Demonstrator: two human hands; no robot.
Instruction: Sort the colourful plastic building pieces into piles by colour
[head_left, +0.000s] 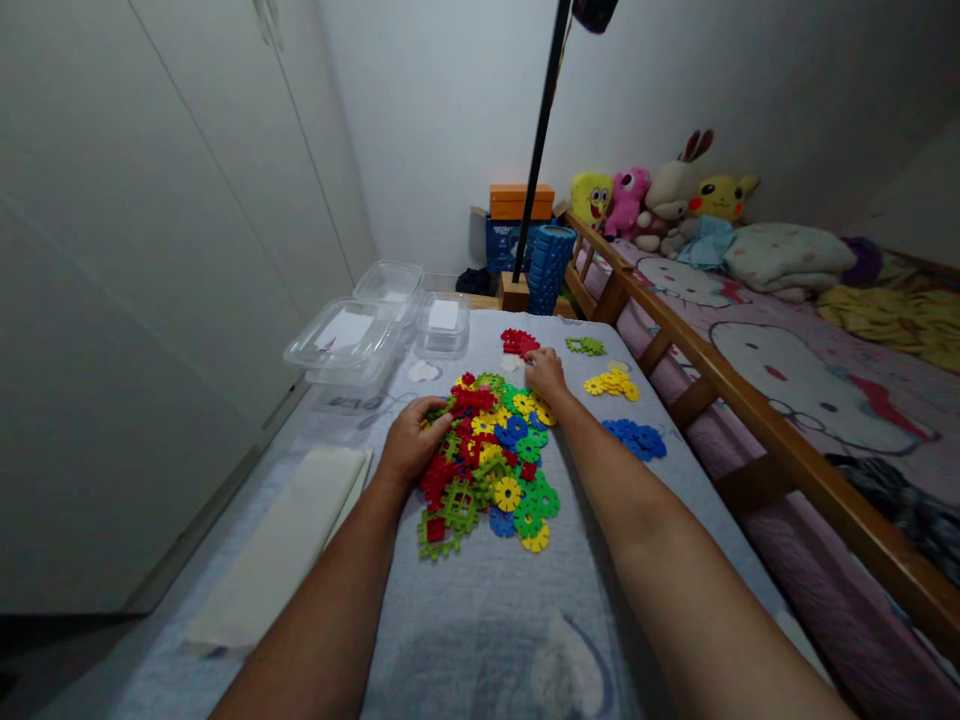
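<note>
Red, yellow, blue and green plastic pieces lie in a mixed heap mid-table between the forearms, the left hand curved over its left edge perhaps to steady it, while the right hand reaches to the red pile; whether either grips a piece cannot be told. Beyond, a light-green group, a yellow group and a blue group sit apart, presumably to keep colours separate. The large clear box and small clear box show white sheets, inside or on top being unclear.

A heap of multicoloured plastic pieces lies jumbled; beyond, a small red pile, seemingly squares.
</note>
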